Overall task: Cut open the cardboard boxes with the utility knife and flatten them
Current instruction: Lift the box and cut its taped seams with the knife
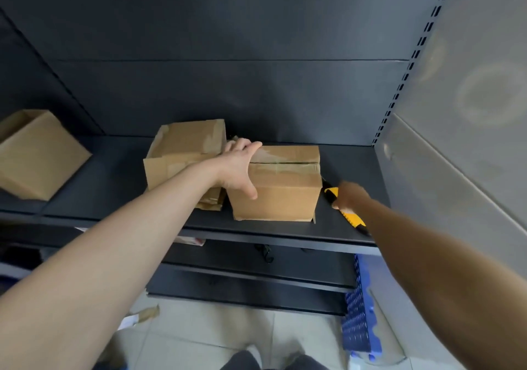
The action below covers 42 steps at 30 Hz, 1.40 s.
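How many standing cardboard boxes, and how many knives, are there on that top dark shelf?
Brown cardboard boxes: 3
Yellow-and-black utility knife: 1
Total: 4

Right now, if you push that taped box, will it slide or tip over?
Probably slide: the taped box sits low and wide on the smooth shelf. Likely stiff, since its flaps are taped shut. The left hand grips its corner one-handed, so maybe light.
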Available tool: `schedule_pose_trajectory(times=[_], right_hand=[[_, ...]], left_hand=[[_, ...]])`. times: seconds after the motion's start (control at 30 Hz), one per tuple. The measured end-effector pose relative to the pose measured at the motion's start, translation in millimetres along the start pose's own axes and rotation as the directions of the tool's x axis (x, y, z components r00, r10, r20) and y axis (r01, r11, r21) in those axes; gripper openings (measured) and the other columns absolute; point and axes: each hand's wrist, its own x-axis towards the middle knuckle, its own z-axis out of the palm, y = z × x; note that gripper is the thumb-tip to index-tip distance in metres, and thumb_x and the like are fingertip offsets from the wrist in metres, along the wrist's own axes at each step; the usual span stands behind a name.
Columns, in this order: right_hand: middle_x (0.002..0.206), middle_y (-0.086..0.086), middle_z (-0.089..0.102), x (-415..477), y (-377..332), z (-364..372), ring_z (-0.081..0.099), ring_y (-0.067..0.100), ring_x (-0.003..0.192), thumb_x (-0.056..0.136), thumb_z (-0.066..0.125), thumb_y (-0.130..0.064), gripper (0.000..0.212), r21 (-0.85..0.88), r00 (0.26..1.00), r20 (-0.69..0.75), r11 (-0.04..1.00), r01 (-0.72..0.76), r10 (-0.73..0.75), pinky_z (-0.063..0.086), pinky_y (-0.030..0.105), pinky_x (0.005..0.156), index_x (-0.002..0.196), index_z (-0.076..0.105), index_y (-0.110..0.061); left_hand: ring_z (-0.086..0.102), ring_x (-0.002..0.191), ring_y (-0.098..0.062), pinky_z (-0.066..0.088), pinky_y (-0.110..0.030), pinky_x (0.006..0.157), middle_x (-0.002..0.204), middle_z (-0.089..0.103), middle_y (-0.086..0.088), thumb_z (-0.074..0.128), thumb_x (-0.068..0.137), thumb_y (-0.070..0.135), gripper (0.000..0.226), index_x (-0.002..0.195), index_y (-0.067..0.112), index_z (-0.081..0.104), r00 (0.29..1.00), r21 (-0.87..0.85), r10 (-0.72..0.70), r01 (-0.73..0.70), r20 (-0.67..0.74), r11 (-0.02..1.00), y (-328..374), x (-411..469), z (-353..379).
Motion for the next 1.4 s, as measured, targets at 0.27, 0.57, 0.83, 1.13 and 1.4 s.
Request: schedule_pose_trajectory(times=[0.27,0.57,0.83,1.13,1.4], right_hand=[[0.1,0.017,0.058,-24.9,-8.6,-70.5,0.05,0.029,0.078,0.095,0.039,-0.02,0.018,0.387,0.965,-0.263,0.915,0.109,-0.003,0.037,0.03,0.063,0.1,0.051,-0.009],[0.122,0.002,0.058,-107.8,-62.2,-144.6,0.054,0.024,0.113,0.094,0.026,-0.065,0.056,-0.198,0.923,-0.083,0.914,0.353,-0.375,0.04,0.035,0.085,0.121,0.056,-0.026],[0.12,0.005,0.056,-117.4,-97.3,-133.3,0.053,0.026,0.107,0.096,0.026,-0.06,0.054,-0.429,0.949,-0.083,0.87,0.242,-0.305,0.037,0.033,0.075,0.123,0.055,-0.023],[0.109,0.002,0.055,-122.6,-119.0,-134.9,0.051,0.025,0.097,0.096,0.026,-0.06,0.056,-0.52,0.964,-0.106,0.84,0.157,-0.246,0.037,0.031,0.074,0.124,0.056,-0.023],[0.13,0.0,0.053,-121.5,-125.3,-151.6,0.051,0.024,0.115,0.097,0.03,-0.052,0.051,-0.713,0.967,-0.086,0.692,0.109,-0.24,0.039,0.033,0.082,0.131,0.052,-0.022]], left_hand=[[-0.018,0.145,-0.019,0.01,-0.049,0.118,0.158,-0.006,0.009,0.078,0.071,0.034,0.116,0.153,0.026,-0.004,0.999,0.036,0.03,-0.031,0.02,0.999,0.0,9.3,-6.9],[-0.018,0.145,-0.023,0.009,-0.045,0.117,0.159,-0.013,0.003,0.079,0.072,0.031,0.12,0.153,0.022,-0.009,0.998,-0.042,0.06,-0.059,0.026,0.997,-3.3,15.1,-8.8],[-0.012,0.146,-0.025,0.017,-0.043,0.116,0.158,-0.005,0.004,0.079,0.072,0.031,0.116,0.152,0.02,-0.004,0.993,-0.041,0.121,-0.121,-0.001,0.992,-7.9,16.0,-5.2],[0.0,0.145,-0.025,0.027,-0.044,0.111,0.155,0.005,0.003,0.079,0.07,0.034,0.111,0.151,0.024,0.005,0.988,0.005,0.154,-0.154,-0.013,0.988,-11.4,20.5,-4.5],[0.011,0.14,-0.024,0.036,-0.041,0.106,0.149,0.013,0.003,0.079,0.066,0.033,0.109,0.149,0.026,0.008,0.995,0.046,0.1,-0.1,0.01,0.994,-4.2,18.5,-10.5]])
